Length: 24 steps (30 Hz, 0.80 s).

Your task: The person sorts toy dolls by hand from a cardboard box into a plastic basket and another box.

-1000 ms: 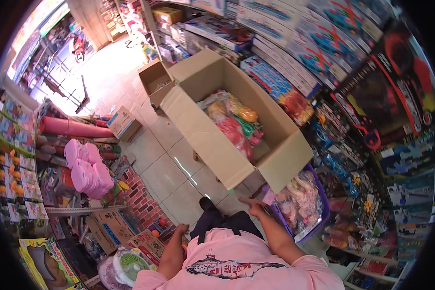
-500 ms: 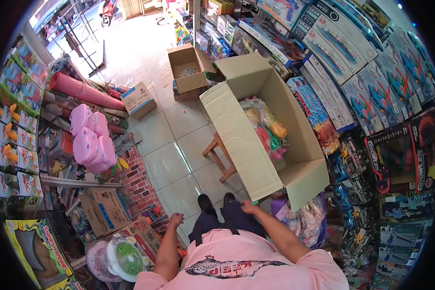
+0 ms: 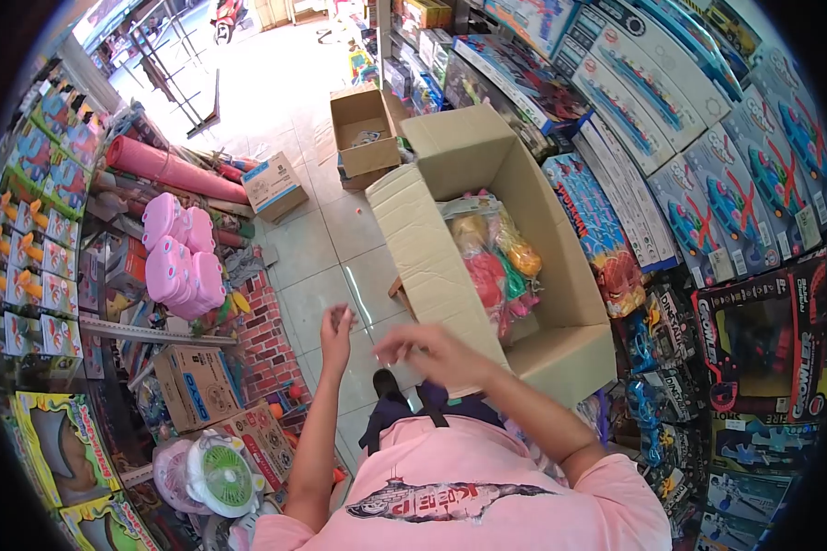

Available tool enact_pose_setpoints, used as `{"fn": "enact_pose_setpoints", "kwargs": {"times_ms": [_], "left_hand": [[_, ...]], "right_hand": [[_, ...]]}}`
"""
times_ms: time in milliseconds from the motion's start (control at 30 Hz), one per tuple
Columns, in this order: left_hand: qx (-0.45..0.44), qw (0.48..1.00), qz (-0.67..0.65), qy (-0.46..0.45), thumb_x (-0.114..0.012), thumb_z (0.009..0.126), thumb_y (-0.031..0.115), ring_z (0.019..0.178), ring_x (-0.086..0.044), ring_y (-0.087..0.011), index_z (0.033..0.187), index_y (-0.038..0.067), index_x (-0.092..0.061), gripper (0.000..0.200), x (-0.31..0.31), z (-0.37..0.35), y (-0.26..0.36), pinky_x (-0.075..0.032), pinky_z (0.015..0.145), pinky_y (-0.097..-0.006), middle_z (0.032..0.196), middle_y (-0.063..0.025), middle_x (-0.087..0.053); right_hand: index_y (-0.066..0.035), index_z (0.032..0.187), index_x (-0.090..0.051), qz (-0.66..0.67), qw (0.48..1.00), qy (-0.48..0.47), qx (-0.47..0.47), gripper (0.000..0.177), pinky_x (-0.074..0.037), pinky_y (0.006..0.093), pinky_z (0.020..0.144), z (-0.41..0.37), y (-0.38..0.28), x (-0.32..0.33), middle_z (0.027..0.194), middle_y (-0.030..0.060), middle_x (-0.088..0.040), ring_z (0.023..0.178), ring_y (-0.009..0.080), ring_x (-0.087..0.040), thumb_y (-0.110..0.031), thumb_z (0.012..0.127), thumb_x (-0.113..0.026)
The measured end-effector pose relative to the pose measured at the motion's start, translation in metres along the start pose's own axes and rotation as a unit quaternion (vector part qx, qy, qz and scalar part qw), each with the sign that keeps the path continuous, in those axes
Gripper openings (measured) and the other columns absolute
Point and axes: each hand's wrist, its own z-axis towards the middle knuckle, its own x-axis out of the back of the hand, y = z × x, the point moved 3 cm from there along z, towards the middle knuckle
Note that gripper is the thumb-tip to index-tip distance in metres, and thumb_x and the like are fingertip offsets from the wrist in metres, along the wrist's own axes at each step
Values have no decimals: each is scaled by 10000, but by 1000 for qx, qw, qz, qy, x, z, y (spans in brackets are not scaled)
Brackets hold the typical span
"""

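Observation:
My left hand [image 3: 337, 327] is raised over the tiled floor, its fingers loosely bent and apart with nothing in them. In front of my legs my right hand [image 3: 439, 354] reaches inward, open and empty, fingers spread and curved toward the left hand. It overlaps the lower corner of a large open cardboard box [image 3: 560, 317] in this view. Inside that box lie plastic bags of colourful toys [image 3: 496, 257], yellow, pink and green. The near flap of the box [image 3: 432, 262] hangs outward over a wooden stool [image 3: 396, 287], which is mostly hidden.
A smaller open carton [image 3: 363, 133] and a closed carton [image 3: 274, 186] stand on the floor ahead. Pink plastic cases [image 3: 182, 262] hang at left, above a brick-patterned sheet [image 3: 266, 321]. Wrapped fans [image 3: 220, 473] sit at lower left. Shelves of boxed toys [image 3: 708, 202] line the right.
Both hands have risen from beside my legs. The right hand has left the box's lower corner and swung left; the left hand moved up. The view has shifted slightly.

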Motion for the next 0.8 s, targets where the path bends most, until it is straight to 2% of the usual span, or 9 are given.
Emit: {"fn": "enact_pose_setpoints", "kwargs": {"times_ms": [200,267,333,367,433,467,533,633,800], "left_hand": [[-214,973,56,-71,-604,964,167,1016,-592,-180,1200,21,-521,290,-159,10,153,-492,885,-348,1089,-101,-602],[-243,960,50,-130,-544,996,141,1044,-582,-186,1208,15,-515,248,-222,13,173,-482,880,-321,1111,-100,-576],[-158,976,29,-148,-583,978,233,1152,-554,-239,1234,10,-494,351,-278,27,160,-453,969,-410,1209,-126,-553],[-154,976,36,-149,-583,978,233,1152,-554,-239,1234,10,-494,351,-300,36,150,-453,969,-410,1209,-126,-553],[-121,892,431,-63,-583,959,393,1355,-420,-321,1338,-5,-447,566,-335,57,123,-350,1088,-520,1396,-175,-465],[-123,889,435,-68,-583,959,393,1355,-420,-321,1338,-5,-447,566,-348,68,116,-350,1088,-520,1396,-175,-465],[68,821,548,-146,-558,938,495,1463,-250,-366,1449,-2,-369,737,-364,79,84,-226,1156,-582,1560,-191,-299],[178,783,585,-114,-524,928,348,1390,-381,-396,1445,-71,-376,682,-361,94,61,-266,1163,-500,1501,-290,-365],[159,790,560,-192,-515,930,355,1381,-400,-390,1431,-74,-397,670,-364,102,35,-279,1158,-478,1486,-295,-388]], "right_hand": [[-4,1050,-670,-8,950,310,-33,244,-517,274,758,-14,51,177,924,70,-685,845,146,-660,49,879,-504],[-3,1037,-672,-18,936,347,-48,220,-521,275,751,-17,104,234,930,66,-685,852,142,-661,40,893,-511],[7,1000,-681,-13,899,417,-132,165,-539,334,721,-27,174,272,960,129,-715,820,228,-686,-88,904,-587],[7,1000,-681,-5,899,417,-135,165,-539,334,721,-31,180,276,960,129,-715,820,228,-686,-88,904,-587],[28,997,-692,-244,858,322,-319,289,-548,421,745,-40,191,282,1014,228,-717,864,359,-705,-233,885,-638],[28,997,-692,-238,857,326,-320,289,-548,421,745,-44,209,288,1014,228,-717,864,359,-705,-233,885,-638],[60,1027,-690,-296,866,205,-347,409,-534,474,805,-50,284,288,1044,294,-685,961,437,-684,-308,856,-648],[78,1066,-677,-290,852,194,-390,426,-534,452,850,-55,292,272,1066,304,-679,1032,401,-676,-260,807,-684],[73,1072,-664,-324,841,103,-422,552,-532,436,885,-56,264,262,1102,290,-674,1041,390,-669,-307,706,-827]]}}
